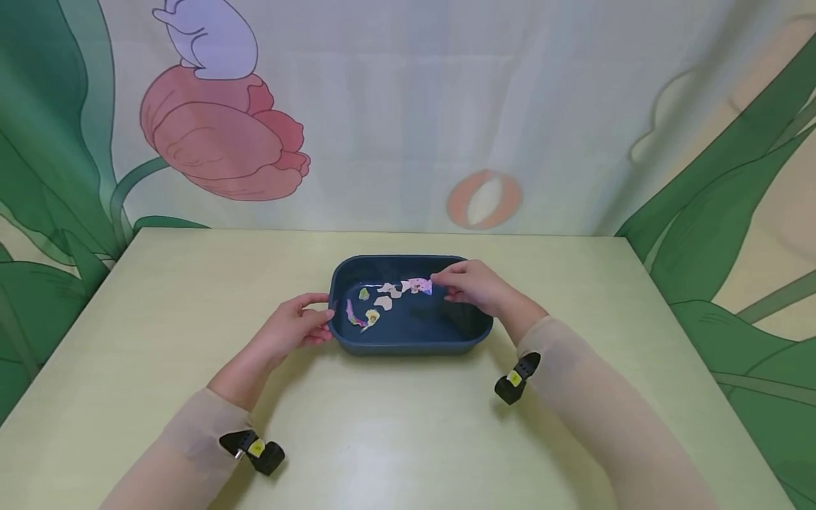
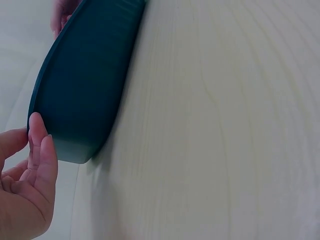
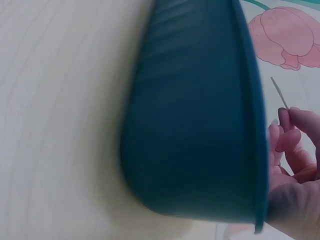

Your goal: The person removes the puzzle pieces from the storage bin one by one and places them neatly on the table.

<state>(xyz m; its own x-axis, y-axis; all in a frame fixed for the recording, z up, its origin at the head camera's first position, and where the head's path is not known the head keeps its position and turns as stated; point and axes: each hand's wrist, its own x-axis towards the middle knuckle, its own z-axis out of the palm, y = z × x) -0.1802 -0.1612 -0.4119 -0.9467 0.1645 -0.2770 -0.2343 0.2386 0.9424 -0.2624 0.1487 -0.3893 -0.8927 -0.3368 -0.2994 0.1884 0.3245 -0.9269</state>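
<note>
A dark blue rectangular basin (image 1: 408, 348) stands on the table with several small flat paper-like cutouts inside. My left hand (image 1: 297, 322) holds its left rim, thumb at the edge and fingers against the outer wall, as the left wrist view also shows. Over the basin's right side, my right hand (image 1: 473, 283) pinches a pink and purple flat cutout (image 1: 417, 285) between thumb and fingertip. In the right wrist view that cutout (image 3: 279, 93) appears as a thin edge. White cutouts (image 1: 383, 303), a green one (image 1: 364, 293), a purple strip (image 1: 353, 313) and a yellow one (image 1: 372, 317) lie left of it.
The pale wooden table (image 1: 382, 439) extends around the basin. Behind it hangs a curtain (image 1: 382, 127) printed with flowers and leaves. Small black cameras are strapped to both sleeves, the left camera (image 1: 258, 451) and the right camera (image 1: 515, 381).
</note>
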